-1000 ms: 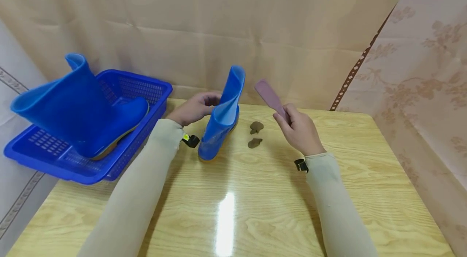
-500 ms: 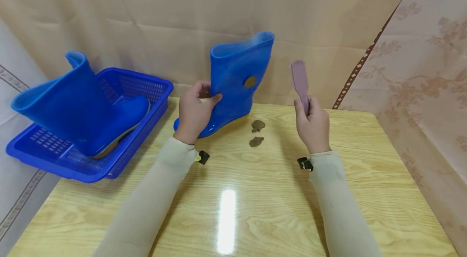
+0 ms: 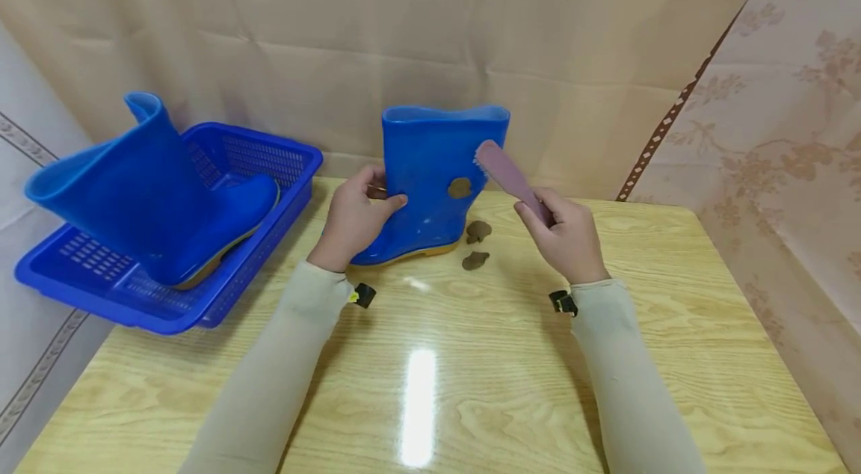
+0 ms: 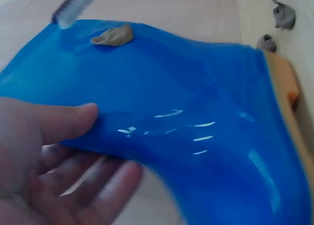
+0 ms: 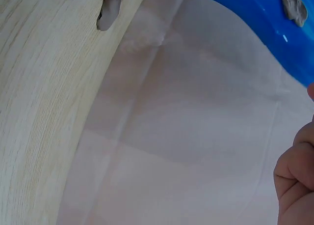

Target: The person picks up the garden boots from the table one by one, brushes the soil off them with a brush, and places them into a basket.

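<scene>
A blue rubber boot (image 3: 427, 160) with a yellow sole stands upright on the table, toe to the left. My left hand (image 3: 353, 218) grips the front of its shaft, thumb on the near side and fingers behind. A brown lump of mud (image 3: 460, 188) clings to the shaft; the left wrist view shows this mud (image 4: 115, 36) too. My right hand (image 3: 565, 238) holds a pinkish-purple brush (image 3: 506, 171) by its handle, its head overlapping the shaft's right edge. White bristles (image 4: 73, 11) show close to the boot's upper edge in the left wrist view.
Two brown lumps of mud (image 3: 476, 260) lie on the wooden table (image 3: 538, 384) by the boot's heel. To the left, a blue plastic basket (image 3: 265, 149) holds another blue boot (image 3: 155, 205). A beige curtain (image 3: 323, 25) hangs behind the table.
My left hand has turned the boot to show its muddy side, then brought it lower and upright. The brush swung up and right, then tipped left to the boot's shaft.
</scene>
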The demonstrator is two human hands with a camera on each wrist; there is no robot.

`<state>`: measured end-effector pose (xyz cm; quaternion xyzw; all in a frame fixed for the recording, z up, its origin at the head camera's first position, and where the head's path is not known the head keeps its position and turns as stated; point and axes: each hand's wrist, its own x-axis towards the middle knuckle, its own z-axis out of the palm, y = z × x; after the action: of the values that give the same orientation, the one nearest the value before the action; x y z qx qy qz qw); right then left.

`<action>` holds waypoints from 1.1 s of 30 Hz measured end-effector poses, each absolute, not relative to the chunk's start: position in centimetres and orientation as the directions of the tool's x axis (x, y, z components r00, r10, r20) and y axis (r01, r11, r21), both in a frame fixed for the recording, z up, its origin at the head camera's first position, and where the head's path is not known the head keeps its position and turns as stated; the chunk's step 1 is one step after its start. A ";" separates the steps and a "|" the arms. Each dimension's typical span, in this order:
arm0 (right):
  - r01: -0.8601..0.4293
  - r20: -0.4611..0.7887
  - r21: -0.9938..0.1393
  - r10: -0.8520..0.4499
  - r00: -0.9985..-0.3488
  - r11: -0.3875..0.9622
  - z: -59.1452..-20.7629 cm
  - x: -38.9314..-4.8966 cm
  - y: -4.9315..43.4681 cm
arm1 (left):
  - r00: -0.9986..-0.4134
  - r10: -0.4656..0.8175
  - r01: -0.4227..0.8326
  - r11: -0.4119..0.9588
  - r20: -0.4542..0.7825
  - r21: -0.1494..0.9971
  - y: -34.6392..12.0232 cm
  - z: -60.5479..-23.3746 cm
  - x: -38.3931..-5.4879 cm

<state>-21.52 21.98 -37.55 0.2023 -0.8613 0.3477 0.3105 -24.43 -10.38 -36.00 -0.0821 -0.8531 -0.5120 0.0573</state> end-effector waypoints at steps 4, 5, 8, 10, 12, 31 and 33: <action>-0.565 0.668 -0.454 -0.158 -0.728 0.689 -37.7 -21.5 21.9 | -0.978 0.138 0.205 0.541 0.154 0.816 -11.3 -35.4 -24.3; -0.570 0.670 -0.448 -0.164 -0.724 0.689 -37.7 -21.5 22.0 | -0.977 0.143 0.212 0.540 0.159 0.814 -11.4 -35.3 -24.2; -0.592 0.681 -0.435 -0.182 -0.709 0.678 -37.8 -21.4 22.0 | -0.971 0.141 0.239 0.512 0.194 0.825 -11.4 -35.1 -24.0; -0.609 0.688 -0.429 -0.195 -0.699 0.667 -37.8 -21.3 22.0 | -0.967 0.130 0.256 0.487 0.220 0.835 -11.2 -35.2 -24.0; -0.622 0.687 -0.426 -0.213 -0.695 0.656 -37.8 -21.3 21.9 | -0.964 0.119 0.267 0.471 0.239 0.841 -11.1 -35.3 -24.0; -0.652 0.596 -0.323 -0.388 -0.703 0.686 -37.5 -21.2 20.9 | -0.957 0.061 0.274 0.508 0.284 0.816 -11.0 -35.3 -23.6; -0.630 0.586 -0.331 -0.370 -0.721 0.703 -37.6 -21.2 21.0 | -0.962 0.044 0.254 0.501 0.268 0.827 -10.9 -35.3 -23.6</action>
<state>-21.19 20.97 -37.55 0.2811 -0.8893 0.2639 0.2460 -23.62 -10.93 -35.30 -0.0867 -0.8599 -0.4917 0.1065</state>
